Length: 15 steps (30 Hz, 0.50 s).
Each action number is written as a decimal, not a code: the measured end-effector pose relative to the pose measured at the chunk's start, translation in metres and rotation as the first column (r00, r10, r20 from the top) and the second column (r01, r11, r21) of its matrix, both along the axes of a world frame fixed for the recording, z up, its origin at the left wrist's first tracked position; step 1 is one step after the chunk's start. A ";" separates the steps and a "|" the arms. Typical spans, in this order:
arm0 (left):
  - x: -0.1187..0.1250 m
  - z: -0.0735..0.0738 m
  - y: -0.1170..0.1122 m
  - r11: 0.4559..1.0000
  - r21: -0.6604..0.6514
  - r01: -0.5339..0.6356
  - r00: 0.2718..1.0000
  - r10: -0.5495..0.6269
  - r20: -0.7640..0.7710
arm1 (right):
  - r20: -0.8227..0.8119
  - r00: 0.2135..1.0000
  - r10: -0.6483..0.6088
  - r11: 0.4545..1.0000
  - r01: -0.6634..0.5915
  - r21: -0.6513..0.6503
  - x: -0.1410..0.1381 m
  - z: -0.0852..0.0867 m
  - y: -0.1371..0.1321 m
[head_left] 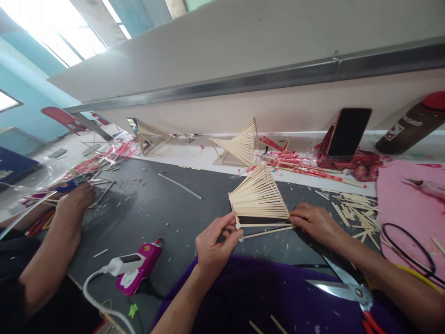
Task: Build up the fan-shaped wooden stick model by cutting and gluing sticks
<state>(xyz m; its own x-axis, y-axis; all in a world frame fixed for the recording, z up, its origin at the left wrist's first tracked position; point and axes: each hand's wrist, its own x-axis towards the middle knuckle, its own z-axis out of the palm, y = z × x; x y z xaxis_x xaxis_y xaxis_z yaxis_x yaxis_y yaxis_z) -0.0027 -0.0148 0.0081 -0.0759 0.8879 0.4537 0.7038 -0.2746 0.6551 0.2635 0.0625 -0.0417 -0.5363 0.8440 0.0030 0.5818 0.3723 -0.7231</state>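
Observation:
Between my two hands is a fan-shaped model of pale wooden sticks [259,195], its sticks lying side by side over a thin frame. My left hand [215,239] pinches its near left corner, where whitish blobs sit on the joints. At the right corner, the fingers of my right hand [314,220] are closed on the ends of the frame sticks. A finished-looking twisted stick model [239,141] stands just behind. Open scissors [347,290] with red handles lie by my right forearm. Several cut sticks [358,213] are scattered right of my right hand.
A magenta power strip [142,269] with a white plug is at lower left. A co-worker's hand [78,197] works at far left near another stick frame [153,139]. A phone [349,134], a dark bottle [410,123] and pink cloth [410,204] are on the right.

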 end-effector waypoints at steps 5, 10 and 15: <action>0.000 -0.010 -0.001 0.999 -0.053 0.007 0.953 0.010 0.304 | 0.027 1.000 0.008 1.000 -0.009 0.014 0.001 -0.003 0.001; -0.001 -0.008 0.000 0.998 -0.048 0.041 0.977 -0.030 0.213 | 0.044 0.999 0.003 1.000 -0.004 0.015 0.000 -0.001 0.001; -0.002 0.002 0.000 0.999 -0.007 0.039 0.999 -0.039 -0.019 | 0.039 0.999 0.013 1.000 -0.014 0.021 0.000 -0.001 0.001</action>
